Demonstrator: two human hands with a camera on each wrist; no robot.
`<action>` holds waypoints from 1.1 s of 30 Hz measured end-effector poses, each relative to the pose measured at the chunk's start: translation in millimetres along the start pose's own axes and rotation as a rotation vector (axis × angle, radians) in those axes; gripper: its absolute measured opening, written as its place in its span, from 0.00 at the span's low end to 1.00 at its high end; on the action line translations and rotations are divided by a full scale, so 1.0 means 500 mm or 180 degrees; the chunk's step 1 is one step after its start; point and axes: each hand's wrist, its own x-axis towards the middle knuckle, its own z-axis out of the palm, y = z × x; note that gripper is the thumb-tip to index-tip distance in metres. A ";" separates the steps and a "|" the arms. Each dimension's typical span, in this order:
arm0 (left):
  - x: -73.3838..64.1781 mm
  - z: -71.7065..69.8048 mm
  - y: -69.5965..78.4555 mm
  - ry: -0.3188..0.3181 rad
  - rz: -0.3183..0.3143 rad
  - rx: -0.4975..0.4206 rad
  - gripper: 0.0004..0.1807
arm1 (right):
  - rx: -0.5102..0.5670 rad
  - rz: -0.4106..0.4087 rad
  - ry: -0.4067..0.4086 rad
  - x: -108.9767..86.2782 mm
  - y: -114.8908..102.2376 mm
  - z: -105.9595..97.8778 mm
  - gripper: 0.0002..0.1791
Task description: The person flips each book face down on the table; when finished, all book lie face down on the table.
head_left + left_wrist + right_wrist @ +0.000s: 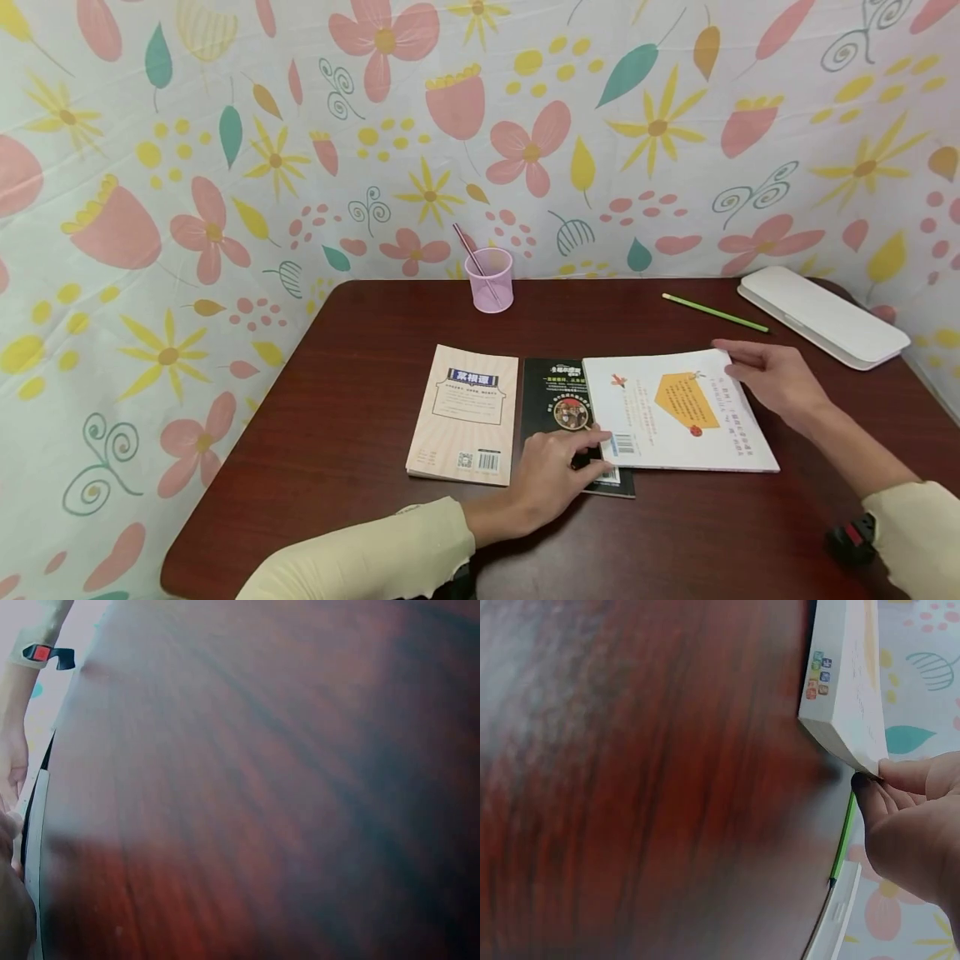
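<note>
A white book point(637, 400) with an orange patch and a barcode lies partly over a black book point(555, 392), covering its right side. My right hand point(776, 383) pinches the white book's upper right corner; in the right wrist view, the thumb and fingers of that hand point(915, 817) hold the corner of the book point(859, 697). At the lower left corner, my left hand point(551, 479) grips the white book, its index finger on the cover and thumb by the bottom edge. Left of the black book lies a beige book point(465, 417). The left wrist view shows little of the left hand point(13, 900).
A pink pen cup point(491, 283) with a striped stick stands at the back of the dark wooden table point(337, 400). A green pencil point(716, 312) and a white case point(825, 317) lie at the back right. Flowered cloth hangs behind.
</note>
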 end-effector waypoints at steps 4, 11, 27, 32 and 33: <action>0.001 -0.001 0.000 -0.0005 0.0054 0.0066 0.19 | -0.0199 -0.0033 0.0003 0.006 0.000 0.003 0.27; 0.000 -0.005 0.005 -0.0071 0.0074 0.0238 0.21 | -0.0464 -0.0108 0.0022 0.011 -0.002 0.008 0.26; 0.004 -0.010 0.002 -0.0139 0.0186 0.0279 0.21 | -0.0773 -0.0308 0.0385 0.010 -0.008 0.028 0.23; 0.007 -0.010 -0.006 -0.0104 0.0260 0.0167 0.20 | -0.0754 -0.0281 0.0365 0.009 -0.012 0.028 0.24; 0.009 -0.010 -0.008 -0.0110 0.0263 0.0122 0.20 | -0.0746 -0.0262 0.0335 0.008 -0.013 0.028 0.25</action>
